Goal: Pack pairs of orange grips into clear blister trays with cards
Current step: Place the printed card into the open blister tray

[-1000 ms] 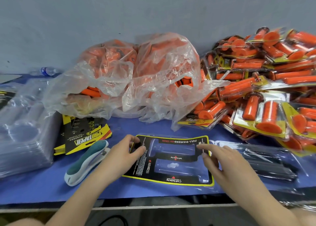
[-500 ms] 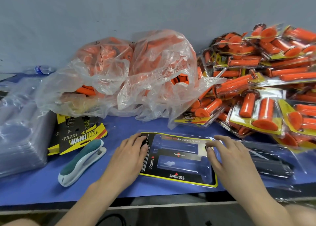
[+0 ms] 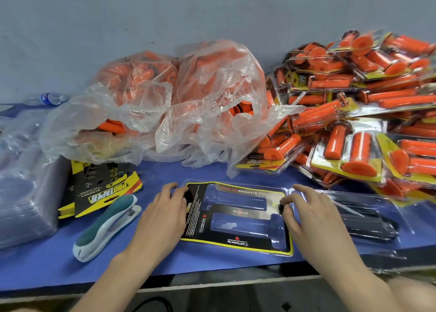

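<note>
A clear blister tray with a black and yellow card (image 3: 238, 215) in it lies flat on the blue table (image 3: 47, 264), right in front of me. Its two grip hollows hold nothing. My left hand (image 3: 160, 219) rests on the tray's left edge with relaxed fingers. At the right edge, my right hand (image 3: 313, 217) presses with fingertips and thumb. The tray's clear lid half (image 3: 368, 217) lies open to the right. Loose orange grips fill a crumpled plastic bag (image 3: 188, 104) behind the tray.
A pile of packed blister packs (image 3: 354, 123) with orange grips covers the right back. Left of the tray lie a teal and white stapler (image 3: 106, 226), a stack of printed cards (image 3: 101, 186) and a stack of clear trays (image 3: 21, 193). A water bottle (image 3: 50, 98) lies by the wall.
Both hands have slid further onto the tray's edges. My right hand's thumb now presses at the card's right edge, and the view has shifted slightly.
</note>
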A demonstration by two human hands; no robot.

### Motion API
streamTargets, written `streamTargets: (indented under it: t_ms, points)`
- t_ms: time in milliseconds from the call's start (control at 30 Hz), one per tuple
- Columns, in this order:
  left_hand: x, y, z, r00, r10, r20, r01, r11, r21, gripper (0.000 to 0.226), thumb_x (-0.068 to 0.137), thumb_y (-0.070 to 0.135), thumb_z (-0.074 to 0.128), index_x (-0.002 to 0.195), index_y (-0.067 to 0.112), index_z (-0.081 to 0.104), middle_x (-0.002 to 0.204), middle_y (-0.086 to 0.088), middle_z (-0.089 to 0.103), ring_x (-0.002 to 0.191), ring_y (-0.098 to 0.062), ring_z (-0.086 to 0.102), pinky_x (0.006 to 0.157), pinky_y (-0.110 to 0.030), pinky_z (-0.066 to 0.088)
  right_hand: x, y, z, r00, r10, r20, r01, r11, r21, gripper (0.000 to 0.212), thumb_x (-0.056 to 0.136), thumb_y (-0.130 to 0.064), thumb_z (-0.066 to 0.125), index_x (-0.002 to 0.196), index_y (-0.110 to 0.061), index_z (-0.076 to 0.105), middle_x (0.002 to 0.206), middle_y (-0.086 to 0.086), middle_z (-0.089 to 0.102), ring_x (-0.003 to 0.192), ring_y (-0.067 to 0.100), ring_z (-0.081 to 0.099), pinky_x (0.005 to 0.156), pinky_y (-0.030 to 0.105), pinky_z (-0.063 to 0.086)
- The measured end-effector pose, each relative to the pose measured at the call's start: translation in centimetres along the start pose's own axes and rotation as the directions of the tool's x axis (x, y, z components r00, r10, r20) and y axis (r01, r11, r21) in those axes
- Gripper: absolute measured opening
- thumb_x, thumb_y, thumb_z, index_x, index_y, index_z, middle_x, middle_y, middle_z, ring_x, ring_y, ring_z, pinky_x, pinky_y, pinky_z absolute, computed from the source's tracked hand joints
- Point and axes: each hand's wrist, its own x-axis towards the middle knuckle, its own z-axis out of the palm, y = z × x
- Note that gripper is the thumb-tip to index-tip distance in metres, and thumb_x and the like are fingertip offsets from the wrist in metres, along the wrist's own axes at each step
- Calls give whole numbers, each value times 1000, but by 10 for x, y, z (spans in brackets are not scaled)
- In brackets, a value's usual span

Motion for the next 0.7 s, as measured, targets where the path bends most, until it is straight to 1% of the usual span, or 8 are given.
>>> streamTargets:
  t_ms: [67,167,233,333,400,467,600,700]
  points:
    - [-1,7,-6,995,46,-93,-45,999,18,35,104,28,37,135,19,52,143,-3,44,123,-26,50,96,-40,43,0,0,0,1000,-2,13,2,1000,1,7,93,-17,59,94,-17,66,126,11,60,119,30,53,98,45,40]
    - [-8,32,-16,922,290,-258,-306,952,-22,31,103,28,43,125,17,61,134,-2,54,122,-22,52,99,-38,43,0,2,2,999,0,51,0,1000,4,13,97,-21,50,99,-20,62,134,7,54,127,26,46,103,40,36]
    - [-17,53,-17,828,500,-252,-524,851,-31,32,100,32,44,121,18,64,131,0,57,122,-20,53,101,-38,43,0,1,3,998,0,69,-1,1000,6,14,97,-21,47,100,-20,61,136,6,52,128,26,45,104,39,34]
    - [-29,78,-6,673,731,-110,-732,680,43,28,101,39,47,119,24,63,134,0,56,126,-21,51,107,-39,39,1,-1,1,995,6,100,-7,1000,7,10,95,-17,50,96,-20,59,135,8,52,125,29,47,102,40,35]
    - [-35,87,3,614,789,-18,-786,613,74,29,101,45,44,121,30,59,137,1,54,131,-19,47,112,-38,35,1,-1,-1,995,13,103,-15,1000,26,10,91,-13,52,90,-20,60,134,9,53,120,32,49,99,41,37]
    - [-38,90,8,586,810,27,-808,582,97,28,100,47,45,122,34,56,140,1,53,132,-18,47,114,-39,34,0,-3,-3,995,19,100,-23,999,34,12,86,-12,52,83,-20,60,133,11,55,117,34,51,97,43,39]
    - [-36,90,13,590,807,0,-803,587,103,24,99,38,47,121,33,57,138,-2,53,126,-20,51,109,-39,39,1,-6,-8,995,4,101,-8,999,43,16,80,-10,55,72,-25,56,131,11,58,115,36,53,94,45,41]
    - [-38,88,18,598,801,-11,-797,596,97,33,96,30,50,128,34,50,144,-7,46,128,-22,47,110,-41,39,2,-5,-8,993,-29,110,23,998,56,33,76,-4,63,68,-31,48,133,9,57,117,35,51,96,43,40]
